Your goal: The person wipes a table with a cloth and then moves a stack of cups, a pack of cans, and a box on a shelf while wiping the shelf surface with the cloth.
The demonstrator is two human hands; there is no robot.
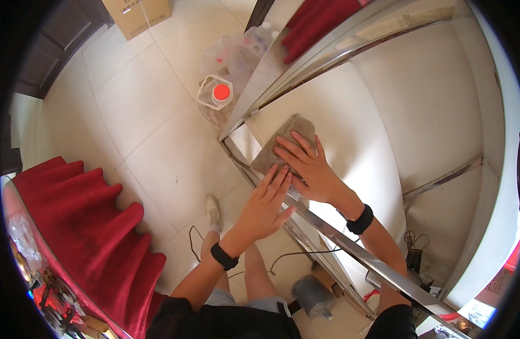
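A folded grey-brown cloth (pixel 268 153) lies on a white panel (pixel 327 101) inside a metal-framed cabinet, close to its front corner. My right hand (pixel 308 169) rests flat on the cloth with its fingers spread. My left hand (pixel 268 203) touches the cloth's lower edge with its fingertips, its fingers stretched out and the thumb apart, beside the metal rail (pixel 327 231). Neither hand grasps the cloth. What lies beneath the palms is hidden.
Plastic jugs, one with a red cap (pixel 221 92), stand on the tiled floor by the cabinet corner. A red pleated cloth (pixel 90 237) hangs from a table at left. A cardboard box (pixel 137 17) stands at the top. A black cable (pixel 302 253) runs near my legs.
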